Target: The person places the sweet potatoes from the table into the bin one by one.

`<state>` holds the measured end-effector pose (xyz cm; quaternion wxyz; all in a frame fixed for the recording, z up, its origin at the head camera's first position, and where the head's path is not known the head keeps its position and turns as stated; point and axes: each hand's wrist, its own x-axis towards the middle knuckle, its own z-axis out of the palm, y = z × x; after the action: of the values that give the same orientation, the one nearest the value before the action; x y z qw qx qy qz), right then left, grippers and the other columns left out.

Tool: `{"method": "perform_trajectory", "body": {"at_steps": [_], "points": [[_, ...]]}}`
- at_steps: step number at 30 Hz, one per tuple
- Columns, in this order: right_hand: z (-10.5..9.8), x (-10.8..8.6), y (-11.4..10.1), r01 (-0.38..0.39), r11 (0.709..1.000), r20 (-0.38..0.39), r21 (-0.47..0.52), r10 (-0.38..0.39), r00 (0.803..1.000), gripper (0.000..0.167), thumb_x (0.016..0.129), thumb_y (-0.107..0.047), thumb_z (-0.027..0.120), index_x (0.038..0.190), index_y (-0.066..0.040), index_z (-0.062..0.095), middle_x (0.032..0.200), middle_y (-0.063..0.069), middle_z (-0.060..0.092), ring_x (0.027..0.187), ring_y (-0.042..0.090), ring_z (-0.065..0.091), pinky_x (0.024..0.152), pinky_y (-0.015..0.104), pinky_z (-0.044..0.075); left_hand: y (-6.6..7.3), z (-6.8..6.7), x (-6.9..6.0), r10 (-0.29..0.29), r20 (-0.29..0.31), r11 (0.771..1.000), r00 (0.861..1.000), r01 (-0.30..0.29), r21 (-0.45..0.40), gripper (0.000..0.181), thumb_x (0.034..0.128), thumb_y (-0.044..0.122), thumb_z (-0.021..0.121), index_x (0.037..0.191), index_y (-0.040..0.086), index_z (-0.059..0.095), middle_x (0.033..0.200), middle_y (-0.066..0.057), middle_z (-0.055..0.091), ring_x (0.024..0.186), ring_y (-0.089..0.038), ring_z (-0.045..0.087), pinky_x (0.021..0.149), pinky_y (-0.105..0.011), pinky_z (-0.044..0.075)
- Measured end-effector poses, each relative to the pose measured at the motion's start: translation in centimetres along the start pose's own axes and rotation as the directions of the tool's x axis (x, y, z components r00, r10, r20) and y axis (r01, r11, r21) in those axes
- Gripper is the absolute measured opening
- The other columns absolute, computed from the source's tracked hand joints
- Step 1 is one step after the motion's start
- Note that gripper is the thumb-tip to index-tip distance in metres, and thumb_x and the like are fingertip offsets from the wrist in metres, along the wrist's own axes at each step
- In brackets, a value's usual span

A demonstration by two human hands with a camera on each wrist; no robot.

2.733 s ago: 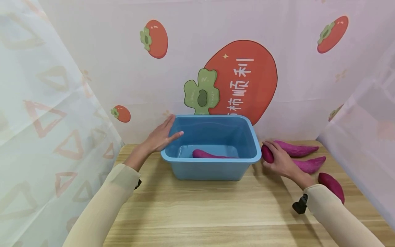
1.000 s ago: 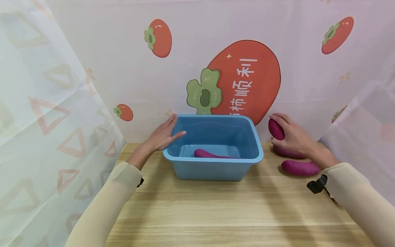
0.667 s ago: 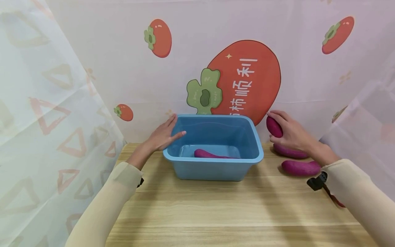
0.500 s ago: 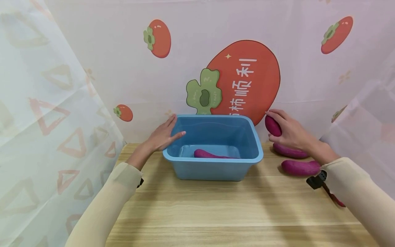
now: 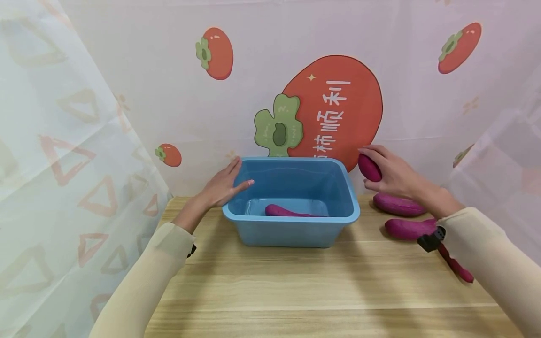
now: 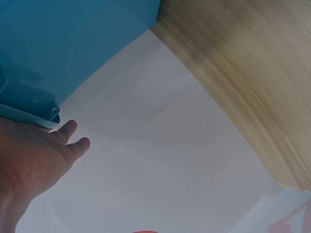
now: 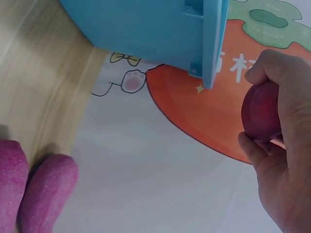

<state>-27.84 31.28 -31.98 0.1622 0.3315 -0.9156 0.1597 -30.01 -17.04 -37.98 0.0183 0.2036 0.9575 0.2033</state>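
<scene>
A white backdrop (image 5: 148,70) printed with orange persimmons stands behind a wooden table (image 5: 270,286). On the table sits a blue tub (image 5: 291,218). The left hand (image 5: 221,186) rests on its left rim, fingers straight, thumb spread. The right hand (image 5: 393,173), raised beside its right rim, curls fingers and thumb round a purple sweet potato (image 5: 369,167). Another sweet potato (image 5: 285,211) lies inside the tub; three more sweet potatoes (image 5: 399,205) lie on the table's right side.
</scene>
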Motion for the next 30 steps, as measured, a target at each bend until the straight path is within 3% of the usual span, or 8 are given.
{"method": "perform_trajectory", "body": {"at_steps": [13, 30], "points": [[-0.5, 1.7, -1.0, -0.002, 1.0, 0.04, -0.002, 0.002, 0.999, 0.093, 0.07, -0.009, 0.093, 0.152, 0.002, 0.049, 0.149, 0.027, 0.049, 0.12, 0.048, 0.057, 0.085, 0.063, 0.061, 0.0, 0.0, -0.1, 0.002, -0.005, 1.0, 1.0, -0.002, -0.004, 0.095, 0.1055, 0.063, 0.041, 0.169, 0.004, 0.003, 0.179, -0.013, -0.001, 0.165, -0.036, 0.005, 0.13, -0.059, 0.014], [-0.5, 3.4, -2.4, 0.006, 1.0, 0.107, 0.007, -0.007, 0.994, 0.089, 0.076, -0.013, 0.091, 0.153, 0.002, 0.048, 0.15, 0.027, 0.048, 0.12, 0.048, 0.059, 0.085, 0.06, 0.062, -0.2, 0.1, 0.0, -0.004, -0.013, 1.0, 1.0, 0.004, -0.006, 0.096, 0.1047, 0.065, 0.04, 0.17, 0.004, 0.004, 0.179, -0.013, 0.0, 0.165, -0.036, 0.006, 0.13, -0.06, 0.016]]}}
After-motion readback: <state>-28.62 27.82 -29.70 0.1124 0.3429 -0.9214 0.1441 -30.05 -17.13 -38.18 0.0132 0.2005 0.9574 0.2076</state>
